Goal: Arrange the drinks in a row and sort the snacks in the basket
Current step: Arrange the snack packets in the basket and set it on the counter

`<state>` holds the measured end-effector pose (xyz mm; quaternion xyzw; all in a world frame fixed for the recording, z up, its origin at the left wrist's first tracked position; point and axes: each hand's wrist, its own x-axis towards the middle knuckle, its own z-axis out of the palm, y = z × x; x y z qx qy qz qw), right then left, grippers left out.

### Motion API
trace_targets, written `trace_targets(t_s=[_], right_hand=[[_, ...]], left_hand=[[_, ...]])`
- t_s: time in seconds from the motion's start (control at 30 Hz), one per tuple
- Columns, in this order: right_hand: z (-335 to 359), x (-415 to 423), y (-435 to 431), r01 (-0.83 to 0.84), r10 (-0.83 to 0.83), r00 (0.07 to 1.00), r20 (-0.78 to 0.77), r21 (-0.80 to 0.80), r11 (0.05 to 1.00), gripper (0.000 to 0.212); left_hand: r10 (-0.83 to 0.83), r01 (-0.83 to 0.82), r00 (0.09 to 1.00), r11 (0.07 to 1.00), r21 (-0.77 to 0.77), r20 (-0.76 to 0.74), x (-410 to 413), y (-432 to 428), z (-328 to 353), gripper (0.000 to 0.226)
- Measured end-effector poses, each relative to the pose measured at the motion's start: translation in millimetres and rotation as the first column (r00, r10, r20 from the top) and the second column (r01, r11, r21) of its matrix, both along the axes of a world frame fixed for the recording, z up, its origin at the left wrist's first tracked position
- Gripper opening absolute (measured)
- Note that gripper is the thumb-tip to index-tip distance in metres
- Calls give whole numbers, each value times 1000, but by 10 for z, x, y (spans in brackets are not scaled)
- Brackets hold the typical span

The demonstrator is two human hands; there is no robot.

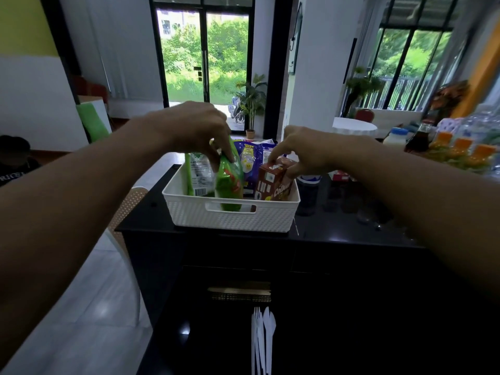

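White plastic cutlery nearest us; our left hand pinches soft, crinkly green snack bag by its top; right hand grips stiff brown cardboard box, probably light, in white woven-pattern plastic basket.

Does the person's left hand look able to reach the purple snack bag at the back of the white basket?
Probably yes, once free. The left hand now pinches the green snack bag, which stands in front of the purple snack bag in the white woven plastic basket.
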<state>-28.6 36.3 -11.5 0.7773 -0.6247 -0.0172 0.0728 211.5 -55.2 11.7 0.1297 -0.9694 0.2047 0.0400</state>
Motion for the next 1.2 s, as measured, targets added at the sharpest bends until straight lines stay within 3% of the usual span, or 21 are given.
trace_targets(t_s=[0.1, 0.2, 0.3, 0.5, 0.7, 0.9, 1.03, 1.13, 1.2], right_hand=[[-5, -7, -23, -3, 3, 1000, 28, 4, 1000, 53], [-18, 6, -34, 0, -2, 997, 82, 30, 1000, 47], [-50, 27, -66, 21, -24, 993, 112, 32, 999, 47], [-160, 121, -185, 52, -53, 991, 124, 17, 999, 53], [-257, 201, -262, 66, -60, 997, 56, -120, 991, 46], [-317, 135, -258, 73, -50, 984, 172, -133, 988, 52], [-356, 122, -223, 73, -46, 987, 153, -176, 982, 53], [-460, 120, -193, 93, -75, 994, 75, -279, 956, 61], [-558, 98, -144, 113, -74, 989, 129, -324, 939, 74]], left_hand=[[-21, 20, 998, 1000, -10, -64, 34, -60, 51, 33], [89, -72, 988, 989, 133, -127, 108, -62, 36, 36], [253, -219, 964, 929, 298, -80, 163, -111, -66, 34], [381, -337, 924, 856, 393, -37, 187, -182, -313, 20], [447, -372, 887, 842, 391, -118, 74, -281, -497, 48], [439, -303, 865, 844, 443, -245, 39, -343, -654, 50], [415, -257, 871, 841, 476, -263, -3, -349, -750, 51], [420, -299, 871, 865, 404, -256, 1, -370, -763, 56], [430, -340, 873, 875, 344, -232, 1, -349, -736, 68]])
